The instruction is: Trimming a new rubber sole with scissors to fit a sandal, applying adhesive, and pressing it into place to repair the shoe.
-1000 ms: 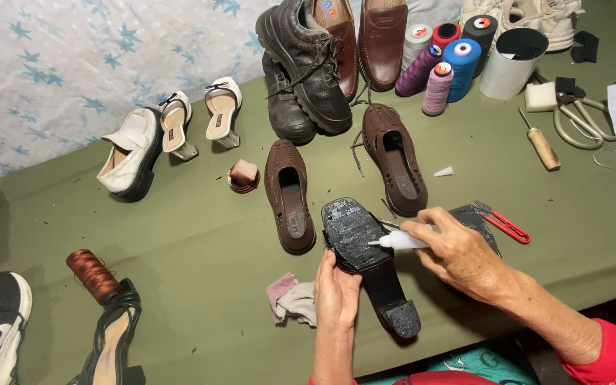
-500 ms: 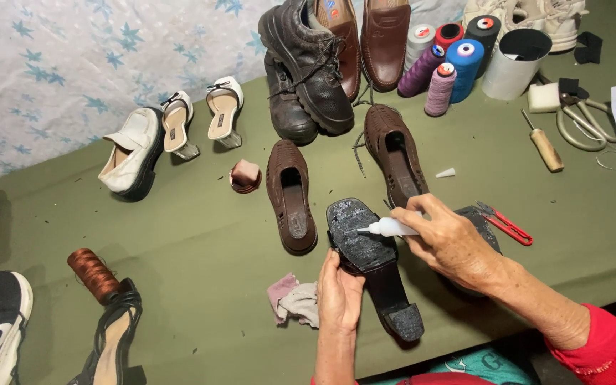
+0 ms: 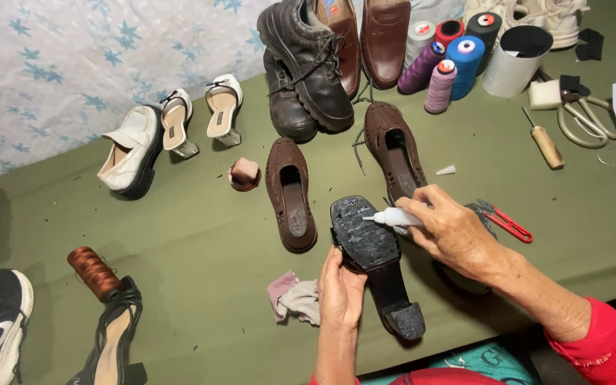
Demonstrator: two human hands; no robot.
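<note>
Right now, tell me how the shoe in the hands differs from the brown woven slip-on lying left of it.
The black heeled shoe lies sole up, steadied by the left hand, while the right hand holds a white glue tube at its scuffed sole. The brown woven slip-on rests upright, opening showing, untouched. The black shoe has a block heel; the slip-on looks flat. Both lie on the green table.

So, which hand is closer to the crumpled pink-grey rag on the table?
Left. The left hand grips the upturned black shoe just beside the rag; the right hand holds the white glue tube farther away.
</note>
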